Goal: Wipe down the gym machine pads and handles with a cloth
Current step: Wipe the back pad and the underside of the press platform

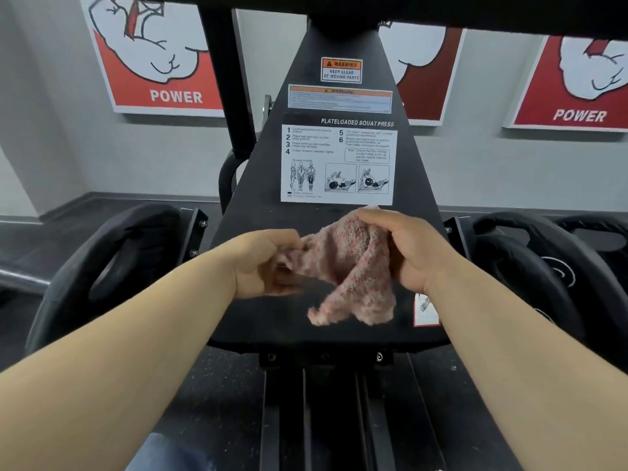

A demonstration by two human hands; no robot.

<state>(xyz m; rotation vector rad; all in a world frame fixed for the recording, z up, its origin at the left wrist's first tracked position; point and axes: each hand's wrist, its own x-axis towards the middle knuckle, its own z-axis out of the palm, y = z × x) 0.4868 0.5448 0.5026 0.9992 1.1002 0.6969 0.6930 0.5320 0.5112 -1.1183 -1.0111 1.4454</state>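
The cloth was a fuzzy, looped-pile fabric, mottled pink with grey-white flecks, crumpled into loose folds. It was held in front of the lower part of the machine's black panel, just below the instruction label. Whether it touched the panel could not be told. Two ragged ends hung free beneath it.

The left hand pinched one end of the cloth between thumb and curled fingers. The right hand gripped the upper bunch, fingers curled round it.

The panel was flat and matte, tapering upward. The label was white with black text and line drawings. An orange warning sticker sat higher up. Black rubber-coated weight plates with rounded grip slots flanked the panel on both sides. Red-and-white posters hung on the grey wall.
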